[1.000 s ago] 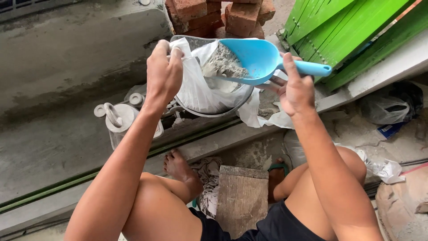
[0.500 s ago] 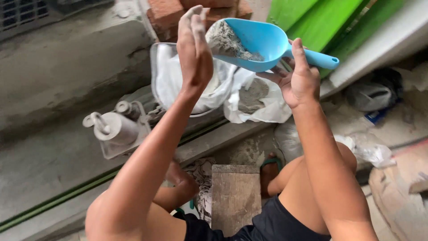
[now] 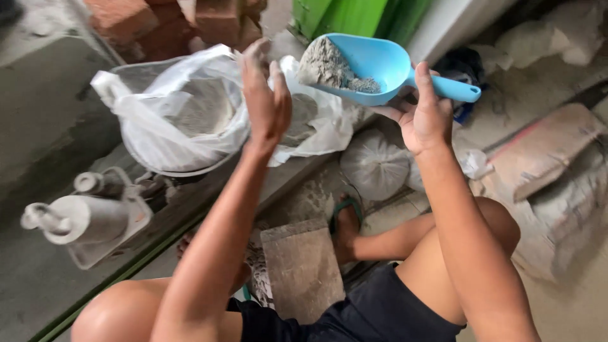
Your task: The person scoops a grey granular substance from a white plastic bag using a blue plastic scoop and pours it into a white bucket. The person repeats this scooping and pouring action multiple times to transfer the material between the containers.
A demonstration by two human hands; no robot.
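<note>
Light-blue plastic scoop, smooth w/ a rounded bowl and short tube handle, sits upper centre of frame, about half full of grey powder heaped toward the front lip, dry & lumpy. Right hand grips the handle from below, fingers curled round it, thumb up. Left hand is open, flat, fingers straight & together, raised just left of the scoop's front edge; can't tell if it touches the scoop.

Behind the left hand, upper left: thin white plastic bag, crinkly, mouth rolled wide open, more grey powder inside, dusted all over. It lines a round container, rim barely showing underneath. Red-brown bricks, rough, stacked at top left. Green painted panel at top centre. Dusty grey handled tool lies at left on the concrete ledge. Lower centre: flat grey slab btwn the person's knees, foot in a green sandal beside it. Tied clear bag mid-frame, paper sack on right.
</note>
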